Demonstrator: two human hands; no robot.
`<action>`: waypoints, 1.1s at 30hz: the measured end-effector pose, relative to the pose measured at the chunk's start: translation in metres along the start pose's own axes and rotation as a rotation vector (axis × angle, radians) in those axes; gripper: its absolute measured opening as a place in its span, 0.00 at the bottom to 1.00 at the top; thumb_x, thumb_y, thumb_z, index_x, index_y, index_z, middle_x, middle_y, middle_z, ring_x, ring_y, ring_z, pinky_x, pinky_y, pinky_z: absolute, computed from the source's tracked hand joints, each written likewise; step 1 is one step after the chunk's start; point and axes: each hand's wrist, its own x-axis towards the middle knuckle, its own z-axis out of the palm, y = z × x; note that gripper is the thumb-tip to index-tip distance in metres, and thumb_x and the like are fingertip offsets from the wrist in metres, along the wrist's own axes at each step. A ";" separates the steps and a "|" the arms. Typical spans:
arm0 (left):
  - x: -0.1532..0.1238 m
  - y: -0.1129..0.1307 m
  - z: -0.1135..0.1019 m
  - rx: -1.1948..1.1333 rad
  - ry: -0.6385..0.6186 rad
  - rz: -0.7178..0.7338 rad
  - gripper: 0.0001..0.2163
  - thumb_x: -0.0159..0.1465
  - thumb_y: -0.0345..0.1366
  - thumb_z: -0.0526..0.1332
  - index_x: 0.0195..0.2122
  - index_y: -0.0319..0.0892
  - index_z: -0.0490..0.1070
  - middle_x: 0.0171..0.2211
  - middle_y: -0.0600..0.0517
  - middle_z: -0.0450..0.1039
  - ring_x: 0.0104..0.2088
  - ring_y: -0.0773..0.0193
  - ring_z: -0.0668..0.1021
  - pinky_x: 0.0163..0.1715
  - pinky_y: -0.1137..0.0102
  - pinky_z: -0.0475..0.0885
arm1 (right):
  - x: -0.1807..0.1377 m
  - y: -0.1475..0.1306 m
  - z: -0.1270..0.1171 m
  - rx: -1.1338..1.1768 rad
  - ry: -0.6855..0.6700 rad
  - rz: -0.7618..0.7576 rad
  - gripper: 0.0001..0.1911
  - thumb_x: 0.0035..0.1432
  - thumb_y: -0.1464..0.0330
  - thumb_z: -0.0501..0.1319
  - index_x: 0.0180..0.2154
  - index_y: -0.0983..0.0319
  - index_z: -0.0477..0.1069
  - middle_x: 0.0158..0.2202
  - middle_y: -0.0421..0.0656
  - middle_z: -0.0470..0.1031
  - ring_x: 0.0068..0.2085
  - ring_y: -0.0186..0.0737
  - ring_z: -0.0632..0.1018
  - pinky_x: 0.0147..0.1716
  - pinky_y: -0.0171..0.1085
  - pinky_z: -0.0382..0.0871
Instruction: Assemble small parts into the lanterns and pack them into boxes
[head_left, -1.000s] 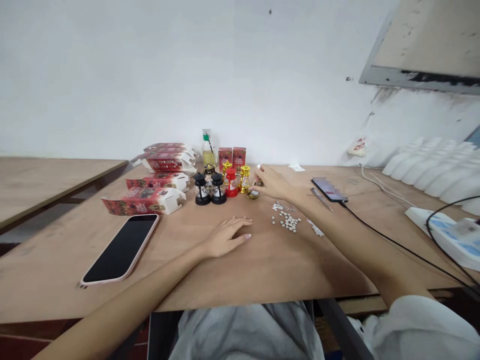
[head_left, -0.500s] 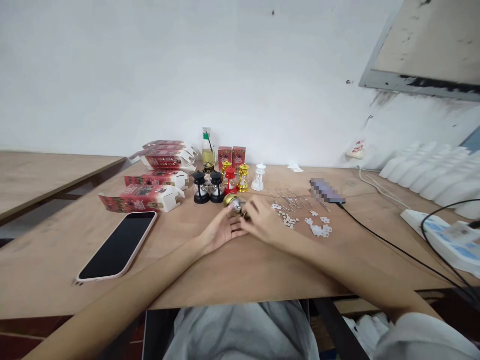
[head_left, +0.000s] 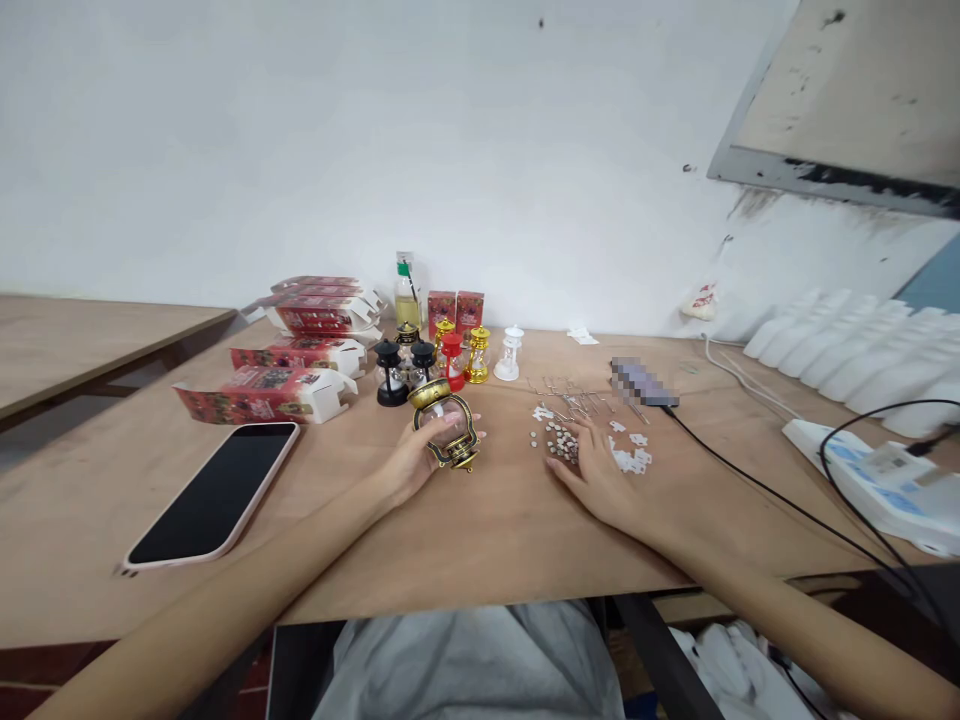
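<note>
My left hand (head_left: 417,462) is closed around a small gold lantern (head_left: 445,424) and holds it tilted just above the wooden table (head_left: 465,530). My right hand (head_left: 592,470) lies on the table with fingers stretched out, its fingertips at a little heap of small round button batteries (head_left: 559,437). Small white plastic pieces (head_left: 634,458) lie just right of that hand. Behind stands a group of mini lanterns: black ones (head_left: 390,373), a red one (head_left: 452,361), a gold one (head_left: 478,354) and a white one (head_left: 511,353).
A black phone in a pink case (head_left: 214,493) lies at the left. Red and white cartons (head_left: 281,394) are stacked behind it. Thin metal wires (head_left: 574,392) and a second phone (head_left: 643,383) with a black cable (head_left: 757,485) lie to the right, beside white moulded pieces (head_left: 847,345).
My right hand took the gold lantern from the group at the back and passed it to my left hand, then moved right onto the batteries. My left hand lifted off the table and closed on the lantern.
</note>
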 end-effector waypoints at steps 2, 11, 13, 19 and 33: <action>0.000 0.000 0.000 0.001 -0.003 -0.003 0.16 0.52 0.36 0.66 0.42 0.39 0.69 0.45 0.43 0.76 0.39 0.52 0.81 0.37 0.63 0.76 | 0.001 0.003 0.003 -0.002 -0.072 0.055 0.27 0.60 0.57 0.53 0.57 0.62 0.56 0.58 0.56 0.60 0.63 0.56 0.60 0.59 0.58 0.57; -0.001 0.002 0.001 0.018 -0.010 0.034 0.16 0.52 0.37 0.67 0.41 0.38 0.70 0.45 0.42 0.77 0.39 0.51 0.81 0.38 0.61 0.76 | 0.016 -0.009 0.002 0.067 -0.186 0.031 0.30 0.62 0.58 0.52 0.61 0.61 0.50 0.63 0.53 0.56 0.64 0.51 0.59 0.60 0.52 0.56; -0.001 0.002 0.001 0.020 -0.013 0.035 0.16 0.52 0.37 0.66 0.41 0.39 0.69 0.45 0.42 0.77 0.40 0.51 0.81 0.38 0.61 0.76 | 0.019 -0.009 0.004 0.082 -0.167 0.003 0.28 0.61 0.59 0.53 0.60 0.60 0.53 0.61 0.51 0.60 0.63 0.50 0.62 0.60 0.52 0.58; -0.001 0.001 0.001 0.010 -0.022 0.033 0.17 0.51 0.36 0.67 0.41 0.39 0.69 0.45 0.42 0.77 0.41 0.50 0.81 0.36 0.62 0.76 | 0.021 -0.006 0.008 0.070 -0.100 0.000 0.24 0.60 0.57 0.55 0.56 0.58 0.60 0.55 0.50 0.68 0.57 0.52 0.68 0.55 0.54 0.63; -0.001 -0.001 0.001 -0.023 -0.051 0.036 0.17 0.51 0.36 0.68 0.41 0.38 0.69 0.45 0.41 0.76 0.40 0.50 0.81 0.36 0.60 0.76 | 0.025 0.006 0.008 0.107 -0.154 0.061 0.27 0.59 0.55 0.55 0.57 0.58 0.63 0.61 0.50 0.64 0.63 0.53 0.62 0.59 0.56 0.59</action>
